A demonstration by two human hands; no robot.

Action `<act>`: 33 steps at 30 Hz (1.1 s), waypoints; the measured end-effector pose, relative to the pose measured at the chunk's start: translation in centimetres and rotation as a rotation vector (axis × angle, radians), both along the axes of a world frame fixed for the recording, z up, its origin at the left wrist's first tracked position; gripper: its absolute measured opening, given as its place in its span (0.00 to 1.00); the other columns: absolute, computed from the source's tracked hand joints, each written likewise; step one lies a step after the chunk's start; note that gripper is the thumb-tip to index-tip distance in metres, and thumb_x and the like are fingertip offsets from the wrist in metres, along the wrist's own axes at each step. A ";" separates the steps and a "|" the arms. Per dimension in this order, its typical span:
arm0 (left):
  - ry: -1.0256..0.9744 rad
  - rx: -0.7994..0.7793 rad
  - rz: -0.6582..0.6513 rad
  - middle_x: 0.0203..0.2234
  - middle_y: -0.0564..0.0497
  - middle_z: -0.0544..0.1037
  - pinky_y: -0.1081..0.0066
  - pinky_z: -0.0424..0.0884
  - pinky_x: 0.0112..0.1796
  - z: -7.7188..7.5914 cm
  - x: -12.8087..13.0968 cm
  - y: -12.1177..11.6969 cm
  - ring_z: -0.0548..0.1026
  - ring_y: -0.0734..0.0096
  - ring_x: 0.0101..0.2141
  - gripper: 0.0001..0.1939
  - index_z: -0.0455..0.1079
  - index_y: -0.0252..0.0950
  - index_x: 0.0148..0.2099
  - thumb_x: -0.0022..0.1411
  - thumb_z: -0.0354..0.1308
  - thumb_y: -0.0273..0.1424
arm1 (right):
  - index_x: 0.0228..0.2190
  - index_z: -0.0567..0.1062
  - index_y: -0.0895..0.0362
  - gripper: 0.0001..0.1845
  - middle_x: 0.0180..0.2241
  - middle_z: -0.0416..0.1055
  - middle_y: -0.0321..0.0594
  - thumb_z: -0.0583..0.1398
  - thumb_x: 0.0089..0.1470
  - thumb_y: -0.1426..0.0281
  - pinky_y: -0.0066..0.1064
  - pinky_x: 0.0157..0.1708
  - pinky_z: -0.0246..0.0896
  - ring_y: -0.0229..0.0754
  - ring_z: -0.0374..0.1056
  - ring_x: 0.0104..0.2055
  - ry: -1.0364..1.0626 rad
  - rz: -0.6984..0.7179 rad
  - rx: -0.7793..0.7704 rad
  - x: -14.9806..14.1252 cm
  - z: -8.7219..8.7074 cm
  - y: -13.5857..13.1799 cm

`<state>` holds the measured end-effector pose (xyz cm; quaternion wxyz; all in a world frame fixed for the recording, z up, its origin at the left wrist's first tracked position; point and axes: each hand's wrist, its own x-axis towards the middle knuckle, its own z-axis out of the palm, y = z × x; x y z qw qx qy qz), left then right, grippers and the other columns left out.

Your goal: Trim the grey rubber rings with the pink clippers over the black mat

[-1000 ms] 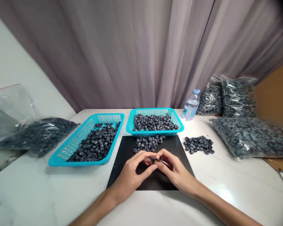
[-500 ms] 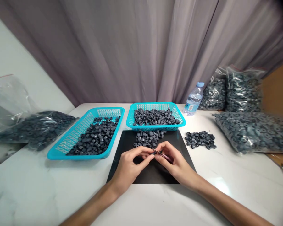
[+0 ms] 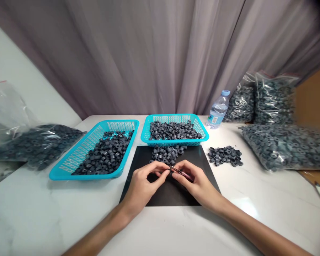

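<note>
Over the black mat (image 3: 176, 193), my left hand (image 3: 145, 183) pinches a small dark grey plastic piece (image 3: 168, 169) between thumb and fingertips, mostly hidden by them. My right hand (image 3: 198, 181) is closed around a slim tool (image 3: 181, 172) with a dark metal tip and a pinkish handle; its exact kind I cannot make out. The tool's tip meets the piece at my left fingertips. Just beyond my hands, a pile of dark grey plastic rings (image 3: 165, 154) lies on the mat's far part.
One turquoise basket (image 3: 96, 176) of rings stands left, another turquoise basket (image 3: 173, 143) behind the mat. A small ring pile (image 3: 225, 155) lies right, near a water bottle (image 3: 218, 110). Filled plastic bags flank the table: a left bag (image 3: 45, 142) and a right bag (image 3: 285, 145).
The whole view has shifted slightly, with things a little further left and up. Both hands stay together, and the tool's tip still meets the piece at my left fingertips.
</note>
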<state>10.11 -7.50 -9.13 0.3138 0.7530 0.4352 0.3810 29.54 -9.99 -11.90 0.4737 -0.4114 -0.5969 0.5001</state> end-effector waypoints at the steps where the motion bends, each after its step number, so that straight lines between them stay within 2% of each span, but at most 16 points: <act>1: -0.020 -0.017 -0.005 0.33 0.55 0.83 0.75 0.77 0.39 -0.1 -0.1 0.1 0.81 0.72 0.33 0.03 0.78 0.40 0.40 0.63 0.63 0.30 | 0.38 0.73 0.54 0.11 0.38 0.73 0.37 0.62 0.63 0.59 0.32 0.42 0.62 0.42 0.68 0.40 0.000 0.001 -0.006 0.0 0.0 0.0; 6: -0.112 -0.114 -0.005 0.38 0.52 0.83 0.73 0.79 0.42 -0.3 -0.3 0.4 0.83 0.68 0.38 0.06 0.76 0.38 0.43 0.64 0.63 0.32 | 0.38 0.74 0.54 0.12 0.37 0.73 0.36 0.63 0.62 0.59 0.31 0.42 0.62 0.41 0.68 0.40 0.010 -0.028 -0.012 0.1 -0.2 0.2; 11: -0.017 0.015 0.075 0.39 0.51 0.82 0.71 0.79 0.42 -0.2 -0.5 0.5 0.83 0.68 0.37 0.10 0.72 0.39 0.47 0.63 0.63 0.31 | 0.35 0.74 0.55 0.14 0.35 0.71 0.36 0.63 0.61 0.56 0.31 0.42 0.62 0.41 0.67 0.39 0.021 -0.051 -0.005 0.1 -0.3 0.3; 17: 0.117 0.135 0.016 0.36 0.53 0.81 0.72 0.76 0.37 -0.3 -0.5 0.5 0.77 0.72 0.32 0.04 0.75 0.40 0.42 0.64 0.62 0.29 | 0.35 0.74 0.54 0.15 0.34 0.70 0.36 0.63 0.60 0.55 0.30 0.38 0.61 0.41 0.65 0.36 0.000 -0.060 -0.027 0.2 0.1 0.2; 24: 0.140 0.157 -0.017 0.34 0.53 0.79 0.73 0.74 0.38 0.1 -0.2 0.3 0.76 0.72 0.33 0.05 0.76 0.40 0.42 0.64 0.63 0.28 | 0.35 0.73 0.55 0.15 0.35 0.70 0.35 0.64 0.60 0.56 0.31 0.44 0.62 0.40 0.66 0.39 0.107 -0.044 -0.036 0.3 -0.1 0.4; 33: 0.135 0.153 -0.057 0.37 0.52 0.79 0.71 0.74 0.40 -0.2 -0.3 0.0 0.76 0.70 0.35 0.06 0.76 0.40 0.45 0.65 0.61 0.28 | 0.35 0.72 0.54 0.17 0.34 0.70 0.36 0.64 0.59 0.53 0.31 0.43 0.64 0.41 0.66 0.38 0.076 -0.039 -0.046 0.3 0.0 0.3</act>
